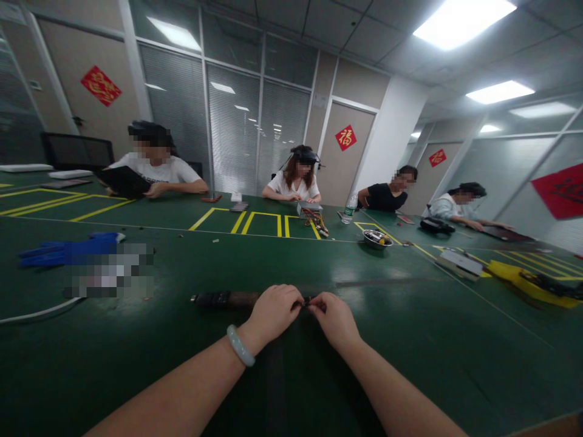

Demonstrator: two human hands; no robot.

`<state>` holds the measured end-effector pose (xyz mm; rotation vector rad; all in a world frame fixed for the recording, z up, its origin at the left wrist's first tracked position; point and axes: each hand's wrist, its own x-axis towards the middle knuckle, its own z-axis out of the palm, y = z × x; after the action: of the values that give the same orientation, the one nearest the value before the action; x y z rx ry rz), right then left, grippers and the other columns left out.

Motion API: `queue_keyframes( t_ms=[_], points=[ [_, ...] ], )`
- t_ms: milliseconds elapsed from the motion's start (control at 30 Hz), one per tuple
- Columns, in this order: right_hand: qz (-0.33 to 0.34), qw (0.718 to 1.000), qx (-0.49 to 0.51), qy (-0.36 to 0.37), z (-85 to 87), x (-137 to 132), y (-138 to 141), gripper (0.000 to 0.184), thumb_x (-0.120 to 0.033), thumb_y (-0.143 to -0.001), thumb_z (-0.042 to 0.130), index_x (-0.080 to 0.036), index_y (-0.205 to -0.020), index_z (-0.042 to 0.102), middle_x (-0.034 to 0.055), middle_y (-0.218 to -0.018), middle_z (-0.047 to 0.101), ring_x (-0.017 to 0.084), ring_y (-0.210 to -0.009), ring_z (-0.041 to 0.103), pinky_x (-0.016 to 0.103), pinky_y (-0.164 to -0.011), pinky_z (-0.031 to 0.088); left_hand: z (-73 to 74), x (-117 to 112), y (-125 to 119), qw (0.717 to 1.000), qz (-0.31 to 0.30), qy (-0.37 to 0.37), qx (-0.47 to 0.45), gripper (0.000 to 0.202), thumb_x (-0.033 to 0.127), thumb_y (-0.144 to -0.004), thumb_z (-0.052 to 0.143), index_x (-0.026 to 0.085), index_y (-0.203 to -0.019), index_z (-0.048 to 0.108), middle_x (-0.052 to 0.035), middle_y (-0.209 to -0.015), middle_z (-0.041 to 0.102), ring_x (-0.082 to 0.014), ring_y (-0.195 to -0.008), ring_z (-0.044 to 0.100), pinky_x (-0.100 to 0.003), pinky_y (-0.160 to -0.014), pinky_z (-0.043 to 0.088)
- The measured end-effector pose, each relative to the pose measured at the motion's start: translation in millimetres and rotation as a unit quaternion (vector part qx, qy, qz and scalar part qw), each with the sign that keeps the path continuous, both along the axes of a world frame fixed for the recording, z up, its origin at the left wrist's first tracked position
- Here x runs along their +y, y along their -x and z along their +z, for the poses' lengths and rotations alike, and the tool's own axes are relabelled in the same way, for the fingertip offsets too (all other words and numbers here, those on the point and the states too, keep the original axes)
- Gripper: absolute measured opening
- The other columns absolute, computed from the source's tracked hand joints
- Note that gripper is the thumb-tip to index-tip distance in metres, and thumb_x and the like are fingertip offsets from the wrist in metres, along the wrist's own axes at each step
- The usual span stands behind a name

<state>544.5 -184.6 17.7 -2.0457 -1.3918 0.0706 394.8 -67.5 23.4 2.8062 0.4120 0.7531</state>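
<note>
A dark, stick-shaped electric screwdriver (239, 300) lies crosswise on the green table in front of me, its small silver tip at the left. My left hand (277, 311), with a pale bangle at the wrist, is closed over its right part, thumb and fingers pinched near that end. Close beside it, my right hand (334, 318) pinches a small dark piece (308, 300) at the tool's right end. The fingertips of both hands nearly meet there. My fingers hide much of this end, so I cannot tell what the small piece is.
Blue gloves (73, 250) and a blurred-out item with a white cable (40, 314) lie left. Ahead are a metal bowl (378, 239) of small parts, a water bottle (350, 209) and a metal box with wires (310, 209). A yellow item (514, 276) lies right. Several people sit across the table.
</note>
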Motion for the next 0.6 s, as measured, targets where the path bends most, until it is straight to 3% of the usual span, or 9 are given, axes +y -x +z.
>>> queue_keyframes(
  t_ms=[167,600],
  points=[
    [-0.018,0.998,0.053,0.006,-4.9,2.8,1.1,0.007,-0.026,-0.081,0.061,-0.024,-0.083,0.067,-0.0011,-0.087,0.069,0.014,-0.08,0.062,0.025,-0.072,0.042,-2.2,1.7,-1.9,1.0,-0.01,-0.006,0.003,0.011,0.021,-0.087,0.058,0.023,-0.095,0.065,-0.0006,-0.097,0.064,-0.0188,-0.093,0.057,-0.033,-0.083,0.042],
    [-0.032,0.998,0.061,-0.001,-2.9,1.2,-0.1,0.007,-0.027,-0.081,0.06,-0.024,-0.082,0.067,-0.0007,-0.086,0.069,0.015,-0.081,0.062,0.025,-0.072,0.043,4.1,-2.2,1.2,1.0,0.007,0.001,0.009,0.01,0.025,-0.088,0.057,0.022,-0.093,0.065,-0.0008,-0.094,0.064,-0.0188,-0.09,0.058,-0.033,-0.081,0.044]
  ],
)
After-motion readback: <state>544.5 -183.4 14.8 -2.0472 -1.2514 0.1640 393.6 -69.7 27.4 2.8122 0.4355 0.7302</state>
